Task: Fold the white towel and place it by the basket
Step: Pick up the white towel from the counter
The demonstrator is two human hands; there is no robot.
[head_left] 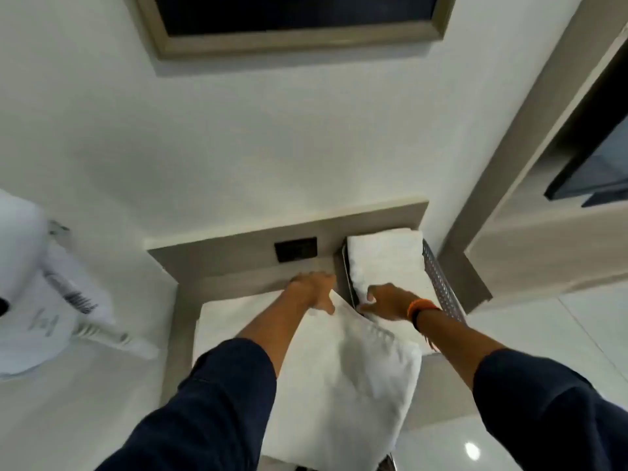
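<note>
Beige shelf [181, 321] set against the wall, with a raised back panel. Resting directly on it — a white towel [343, 379] covering most of the surface, and, at the right rear corner, a perforated metal basket [441, 283] standing just beside the towel's far edge.

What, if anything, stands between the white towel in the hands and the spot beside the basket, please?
Nothing visible does. Both hands, left and right, already hold the white towel against the perforated metal basket on the shelf.
</note>
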